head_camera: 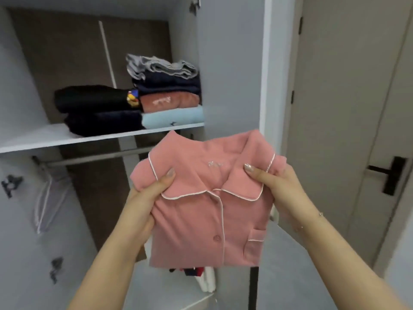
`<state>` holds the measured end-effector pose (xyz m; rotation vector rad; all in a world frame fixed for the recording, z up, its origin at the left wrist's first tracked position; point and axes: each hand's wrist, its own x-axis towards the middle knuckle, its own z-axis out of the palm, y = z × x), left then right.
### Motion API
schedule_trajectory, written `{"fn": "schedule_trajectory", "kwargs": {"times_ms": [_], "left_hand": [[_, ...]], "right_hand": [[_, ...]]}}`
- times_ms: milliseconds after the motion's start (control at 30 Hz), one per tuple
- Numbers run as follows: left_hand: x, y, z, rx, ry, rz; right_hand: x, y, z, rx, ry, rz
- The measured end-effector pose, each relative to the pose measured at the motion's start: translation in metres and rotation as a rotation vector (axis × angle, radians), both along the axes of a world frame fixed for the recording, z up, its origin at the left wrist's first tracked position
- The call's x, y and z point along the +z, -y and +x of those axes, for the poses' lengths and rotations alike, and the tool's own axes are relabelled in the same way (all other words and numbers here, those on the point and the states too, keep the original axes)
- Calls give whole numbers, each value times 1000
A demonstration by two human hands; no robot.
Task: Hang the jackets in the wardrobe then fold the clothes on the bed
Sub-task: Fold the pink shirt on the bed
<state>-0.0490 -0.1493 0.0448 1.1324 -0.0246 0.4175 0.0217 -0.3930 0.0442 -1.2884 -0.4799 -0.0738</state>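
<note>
A folded pink cotton pajama shirt (207, 211) is being shown with white piping along its collar, button placket and chest pocket, a pink button, and pale embroidered script near the neck. On the white wardrobe shelf (44, 139), a grey-and-white striped folded garment (161, 67) is being seen atop navy folded clothes (169, 85), a dusty-pink folded top (169, 102) and a light-blue folded garment (173, 117). Beside these, a black folded garment (91, 98) with a yellow, red and blue patch is being displayed over a dark navy one (105, 121). A black door handle (388, 174) is being set against a beige door (348, 108).
</note>
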Motion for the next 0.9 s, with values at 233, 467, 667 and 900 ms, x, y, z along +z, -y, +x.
{"fn": "schedule_trajectory", "kwargs": {"times_ms": [233,467,667,900], "left_hand": [[51,-98,23,193,80,73],[120,-199,75,333,217,133],[196,-289,131,389,312,255],[313,-396,238,245,118,228]], "right_hand": [[59,-119,80,201,119,-4],[134,-238,155,252,296,4],[217,-328,214,236,394,38],[332,-420,310,135,409,-99]]}}
